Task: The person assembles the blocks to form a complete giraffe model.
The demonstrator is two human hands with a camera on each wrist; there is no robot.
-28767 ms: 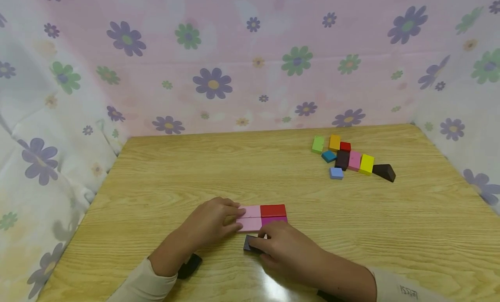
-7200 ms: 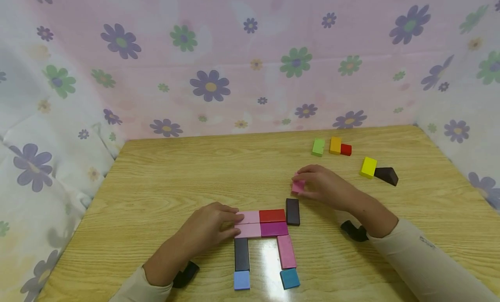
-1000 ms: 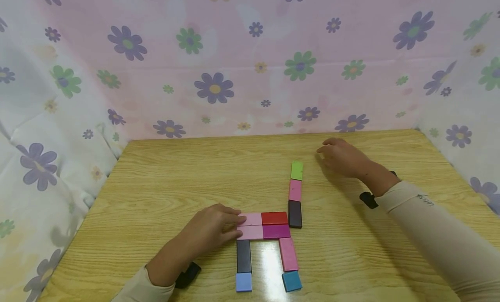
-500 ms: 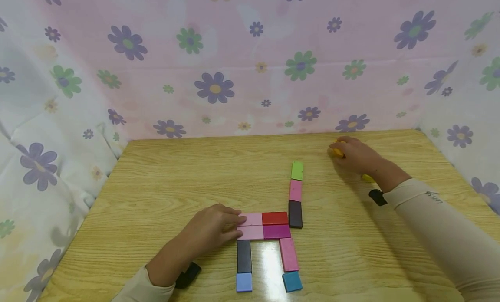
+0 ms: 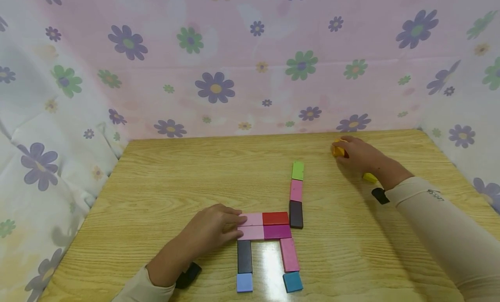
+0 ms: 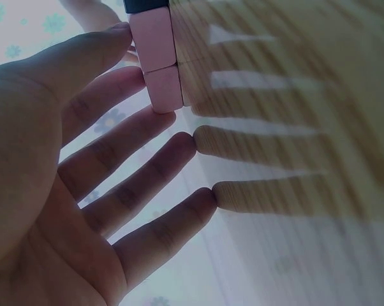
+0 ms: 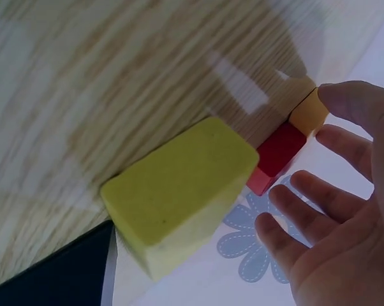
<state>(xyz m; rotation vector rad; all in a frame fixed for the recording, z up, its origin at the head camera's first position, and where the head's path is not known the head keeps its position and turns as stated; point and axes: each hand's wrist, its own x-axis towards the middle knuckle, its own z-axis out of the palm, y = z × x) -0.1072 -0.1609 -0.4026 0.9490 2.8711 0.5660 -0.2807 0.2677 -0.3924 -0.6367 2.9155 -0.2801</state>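
My right hand (image 5: 361,155) pinches an orange block (image 7: 309,113) by thumb and index finger at the far right of the table, its other fingers spread. Against the orange block lies a small red block (image 7: 281,148). My left hand (image 5: 211,228) rests relaxed fingers and thumb on the left ends of two light pink blocks (image 5: 254,233). Beside those lie a red block (image 5: 275,218) and a magenta block (image 5: 277,231). Below run a black block (image 5: 245,256), light blue block (image 5: 245,282), pink block (image 5: 290,254) and teal block (image 5: 293,282).
From the right end a column rises: a dark brown block (image 5: 296,214), a pink block (image 5: 296,190) and a lime block (image 5: 298,170). Under my right wrist sit a yellow block (image 7: 185,185) and a black block (image 7: 51,274). A flowered cloth (image 5: 242,54) stands behind the table.
Over the longer span, the leg blocks and right-hand column were laid out. In the last second my right hand moved slightly right and took hold of the orange block. My left hand stays put.
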